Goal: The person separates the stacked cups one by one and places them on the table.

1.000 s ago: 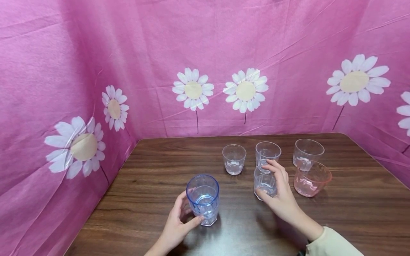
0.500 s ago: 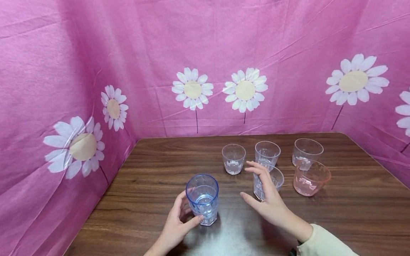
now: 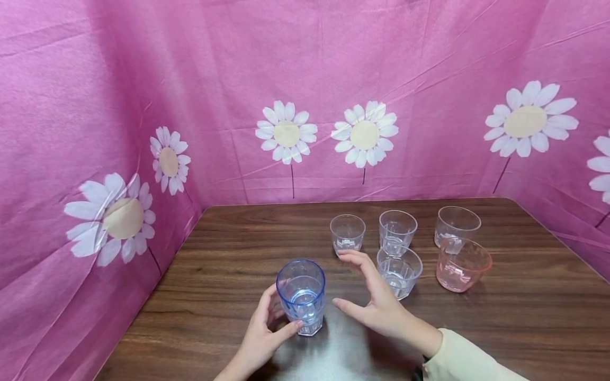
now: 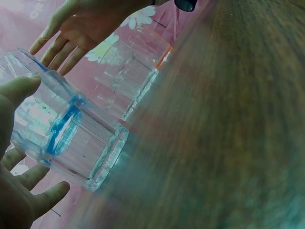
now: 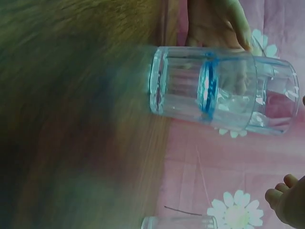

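Note:
My left hand curls its thumb and fingers round a tall blue-rimmed tumbler, which stands upright on the table. A blue ring shows partway up the tumbler's wall in the right wrist view; whether another cup is nested inside, I cannot tell. To its right, my right hand is in the air with thumb and fingers spread, touching nothing. Just behind that hand stands a short clear glass. The hand's fingertips overlap the base of another clear glass farther back.
Behind the near clear glass stands a further clear glass. At the right are a clear glass and a pink glass. The wooden table meets a pink cloth with daisies along its back and sides.
My right hand has let go of the near clear glass and moved left towards the blue-rimmed tumbler. The left hand and the tumbler have stayed put.

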Motion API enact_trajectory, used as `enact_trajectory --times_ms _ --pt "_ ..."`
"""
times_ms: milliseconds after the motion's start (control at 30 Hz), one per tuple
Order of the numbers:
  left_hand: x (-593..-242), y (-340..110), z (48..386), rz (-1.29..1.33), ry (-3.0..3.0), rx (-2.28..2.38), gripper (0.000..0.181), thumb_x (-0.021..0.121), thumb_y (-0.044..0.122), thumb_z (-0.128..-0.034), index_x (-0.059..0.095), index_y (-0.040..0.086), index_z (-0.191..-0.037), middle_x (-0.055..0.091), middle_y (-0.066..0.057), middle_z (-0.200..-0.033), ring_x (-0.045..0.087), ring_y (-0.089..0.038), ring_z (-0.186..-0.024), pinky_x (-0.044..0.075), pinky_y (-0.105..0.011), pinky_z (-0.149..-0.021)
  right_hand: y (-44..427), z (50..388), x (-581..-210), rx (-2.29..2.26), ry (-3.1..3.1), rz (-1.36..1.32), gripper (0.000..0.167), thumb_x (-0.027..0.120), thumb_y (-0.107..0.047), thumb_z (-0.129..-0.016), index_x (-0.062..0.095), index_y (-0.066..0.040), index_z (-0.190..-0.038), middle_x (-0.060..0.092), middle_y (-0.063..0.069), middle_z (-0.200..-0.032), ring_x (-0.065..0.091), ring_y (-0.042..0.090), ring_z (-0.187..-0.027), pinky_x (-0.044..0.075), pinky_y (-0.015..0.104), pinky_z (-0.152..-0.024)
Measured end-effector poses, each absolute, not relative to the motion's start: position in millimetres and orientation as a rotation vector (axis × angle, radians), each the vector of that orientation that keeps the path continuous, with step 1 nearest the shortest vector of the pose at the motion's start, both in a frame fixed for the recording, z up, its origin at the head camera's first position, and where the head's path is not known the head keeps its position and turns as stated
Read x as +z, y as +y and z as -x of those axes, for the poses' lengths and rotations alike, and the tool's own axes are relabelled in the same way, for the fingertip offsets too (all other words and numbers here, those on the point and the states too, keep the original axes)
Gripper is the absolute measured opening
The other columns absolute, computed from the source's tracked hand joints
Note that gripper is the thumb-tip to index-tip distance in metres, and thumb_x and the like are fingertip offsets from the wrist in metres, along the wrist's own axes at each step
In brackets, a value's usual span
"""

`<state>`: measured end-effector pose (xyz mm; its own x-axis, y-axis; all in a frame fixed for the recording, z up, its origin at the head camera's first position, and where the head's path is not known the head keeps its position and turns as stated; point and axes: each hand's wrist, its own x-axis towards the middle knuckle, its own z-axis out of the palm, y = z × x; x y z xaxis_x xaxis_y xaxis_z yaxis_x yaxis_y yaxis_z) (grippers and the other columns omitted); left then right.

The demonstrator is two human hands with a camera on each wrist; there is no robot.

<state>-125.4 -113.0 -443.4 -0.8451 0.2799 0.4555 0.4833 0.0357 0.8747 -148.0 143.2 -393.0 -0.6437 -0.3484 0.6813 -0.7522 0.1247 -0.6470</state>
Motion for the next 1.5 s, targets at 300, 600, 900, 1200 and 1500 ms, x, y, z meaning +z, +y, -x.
enact_trajectory --times_ms 300,600,900,1200,1500 --pt "-443 -113 126 0.797 -2.149 -1.925 0.07 0.074 -0.005 -0.0842 0.038 0.001 -0.144 0.056 -0.025 -0.13 0.061 -0.021 -0.113 0.054 -0.034 -0.092 128 146 -394 1.613 -2.115 -1.117 0.077 0.083 -0.006 -0.08 0.04 -0.005 -0.143 0.047 0.012 -0.146 0.042 0.024 -0.137 0.033 0.03 -0.114" --pt "-444 -114 127 0.807 -2.14 -1.909 0.07 0.074 -0.005 -0.0837 0.039 0.0 -0.143 0.056 -0.025 -0.131 0.06 -0.023 -0.115 0.054 -0.034 -0.092 116 149 -398 1.664 -2.146 -1.144 0.078 0.083 -0.01 -0.081 0.039 -0.006 -0.144 0.051 0.014 -0.14 0.053 0.034 -0.124 0.038 0.035 -0.112" --pt "-444 -114 127 0.816 -2.133 -1.904 0.069 0.074 -0.006 -0.084 0.039 0.0 -0.143 0.055 -0.025 -0.132 0.059 -0.021 -0.117 0.054 -0.034 -0.093 110 150 -400 1.693 -2.167 -1.122 0.078 0.084 -0.01 -0.08 0.039 -0.005 -0.143 0.052 0.014 -0.139 0.054 0.034 -0.123 0.043 0.042 -0.108" --pt "-443 -114 126 0.813 -2.144 -1.91 0.069 0.074 -0.005 -0.0846 0.038 0.001 -0.144 0.055 -0.025 -0.133 0.059 -0.021 -0.117 0.054 -0.033 -0.094 105 152 -401 1.694 -2.143 -1.115 0.081 0.086 -0.009 -0.076 0.04 -0.003 -0.142 0.055 0.017 -0.134 0.055 0.034 -0.121 0.047 0.046 -0.104" --pt "-442 -114 125 0.785 -2.166 -1.935 0.07 0.074 -0.003 -0.0849 0.038 0.002 -0.145 0.054 -0.025 -0.134 0.059 -0.022 -0.116 0.053 -0.033 -0.094 104 153 -400 1.716 -2.145 -1.085 0.079 0.088 -0.01 -0.075 0.043 -0.004 -0.14 0.056 0.018 -0.133 0.056 0.034 -0.12 0.047 0.047 -0.103"
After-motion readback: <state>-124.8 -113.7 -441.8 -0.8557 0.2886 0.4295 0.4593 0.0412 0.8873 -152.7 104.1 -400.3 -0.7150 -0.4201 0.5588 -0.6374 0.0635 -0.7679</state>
